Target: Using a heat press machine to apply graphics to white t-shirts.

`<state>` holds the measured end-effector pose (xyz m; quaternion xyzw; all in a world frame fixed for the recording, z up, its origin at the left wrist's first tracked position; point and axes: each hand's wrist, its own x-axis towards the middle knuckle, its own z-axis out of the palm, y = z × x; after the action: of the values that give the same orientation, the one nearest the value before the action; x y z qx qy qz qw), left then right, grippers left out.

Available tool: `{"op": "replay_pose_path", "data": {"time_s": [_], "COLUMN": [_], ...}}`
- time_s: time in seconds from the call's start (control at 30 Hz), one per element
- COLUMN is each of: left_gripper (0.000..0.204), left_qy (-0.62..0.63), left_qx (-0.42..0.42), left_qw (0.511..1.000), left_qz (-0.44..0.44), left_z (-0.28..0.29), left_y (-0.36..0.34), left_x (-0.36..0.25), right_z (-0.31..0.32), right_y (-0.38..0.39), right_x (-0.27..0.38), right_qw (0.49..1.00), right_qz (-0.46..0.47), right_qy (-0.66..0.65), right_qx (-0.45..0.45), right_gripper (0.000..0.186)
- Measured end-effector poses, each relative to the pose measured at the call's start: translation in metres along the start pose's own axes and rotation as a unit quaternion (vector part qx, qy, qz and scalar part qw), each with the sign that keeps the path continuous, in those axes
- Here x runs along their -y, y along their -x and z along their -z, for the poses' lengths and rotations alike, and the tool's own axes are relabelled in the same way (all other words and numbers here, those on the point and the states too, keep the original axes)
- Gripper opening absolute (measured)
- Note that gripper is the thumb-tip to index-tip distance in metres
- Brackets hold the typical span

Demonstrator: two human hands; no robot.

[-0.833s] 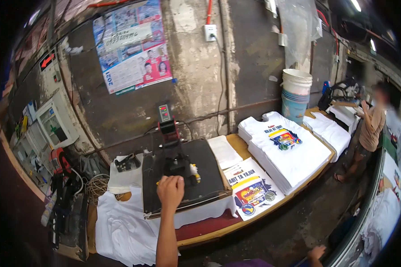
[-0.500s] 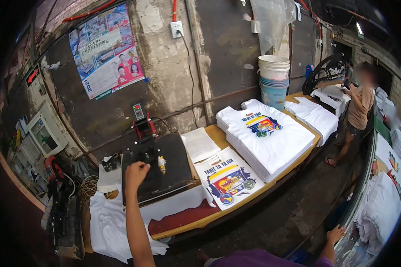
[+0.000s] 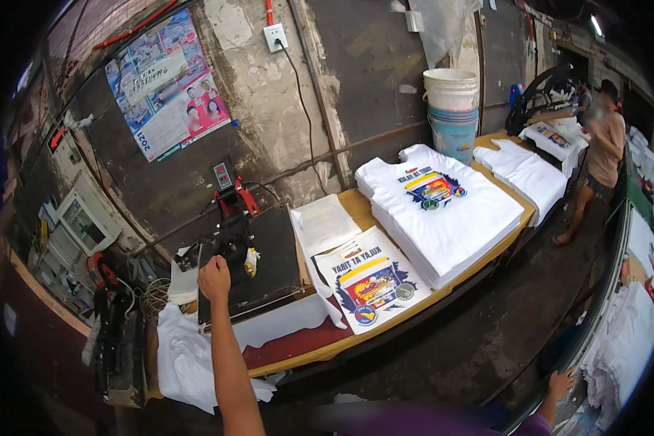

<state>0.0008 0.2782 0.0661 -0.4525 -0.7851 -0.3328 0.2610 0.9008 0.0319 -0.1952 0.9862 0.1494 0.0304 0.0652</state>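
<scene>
My left hand (image 3: 214, 277) is closed over the near left part of the black heat press (image 3: 269, 240); whatever its fingers hold, if anything, is hidden. Behind the hand stand the press's dark frame, red arms and control box (image 3: 224, 176). A small white and yellow piece (image 3: 251, 262) sits on the press. White shirt cloth (image 3: 185, 360) hangs from the table below my left forearm. At the lower right, my right hand (image 3: 559, 383) rests on the edge of another table, fingers apart and holding nothing.
Right of the press lie printed transfer sheets (image 3: 374, 283), blank white sheets (image 3: 327, 224) and a stack of printed white shirts (image 3: 443, 203). Stacked buckets (image 3: 450, 116) stand behind. A person (image 3: 604, 145) is at the far right. White shirts (image 3: 621, 341) pile on the right-hand table.
My left hand has moved slightly lower, its fingers now turned away from view. The view has shifted a little. The person at the far right has turned; my right hand stays on the table edge.
</scene>
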Motion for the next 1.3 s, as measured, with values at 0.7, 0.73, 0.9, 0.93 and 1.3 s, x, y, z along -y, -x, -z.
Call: {"op": "replay_pose_path", "data": {"time_s": [0.7, 0.73, 0.9, 0.93, 1.3], "left_gripper": [0.032, 0.032, 0.031, 0.031, 0.032], "left_qy": [-0.017, -0.019, -0.011, -0.011, -0.025], "left_qx": [-0.039, -0.038, -0.054, -0.053, -0.036], "left_qw": [0.999, 0.999, 0.998, 0.999, 0.999], "left_qz": [0.019, 0.017, -0.003, -0.002, 0.012], "left_z": [-0.011, -0.011, -0.011, -0.01, -0.01], "left_y": [-0.001, -0.003, -0.003, -0.001, -0.001], "left_x": [0.016, 0.02, 0.014, 0.013, 0.016], "right_z": [-0.029, -0.026, -0.03, -0.024, -0.01], "right_y": [-0.014, -0.011, -0.014, -0.011, -0.003], "right_x": [-0.003, 0.003, -0.004, -0.003, 0.004], "right_qw": [0.997, 0.997, 0.994, 0.996, 0.998], "right_qz": [0.034, 0.033, 0.024, 0.022, 0.02], "right_qy": [0.01, -0.001, 0.007, 0.005, -0.01], "right_qx": [-0.067, -0.066, -0.106, -0.087, -0.057], "right_gripper": [0.076, 0.076, 0.075, 0.075, 0.077]}}
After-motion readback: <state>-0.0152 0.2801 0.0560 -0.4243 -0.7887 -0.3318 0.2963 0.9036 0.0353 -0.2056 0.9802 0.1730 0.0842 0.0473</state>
